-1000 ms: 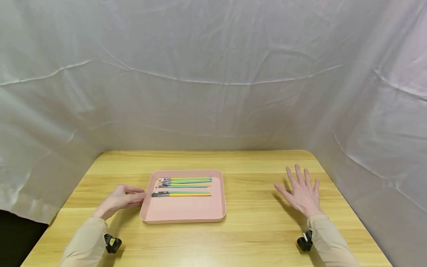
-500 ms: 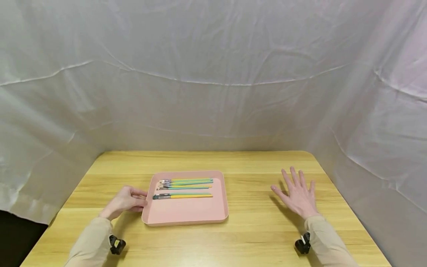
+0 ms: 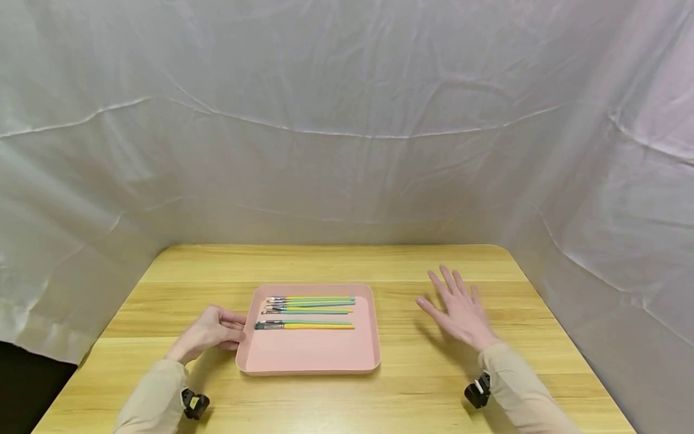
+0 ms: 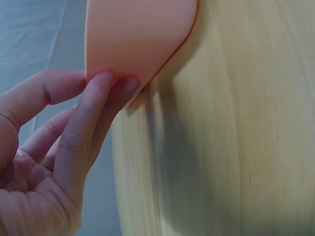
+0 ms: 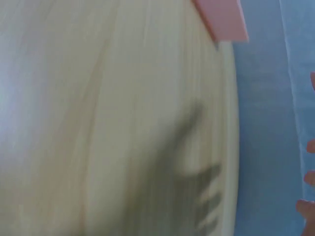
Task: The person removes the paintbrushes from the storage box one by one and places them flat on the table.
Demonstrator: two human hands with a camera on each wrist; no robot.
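Right wrist view blurred; right hand [image 5: 307, 196] cut off at edge.

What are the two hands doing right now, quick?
Left hand: fingers curled round the left rim of the pink tray, holding it.
Right hand: open, fingers spread, holding nothing, over the wooden table.

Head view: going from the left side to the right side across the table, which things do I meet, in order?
Left hand → pink tray with the paintbrushes → right hand, all on the wooden table.
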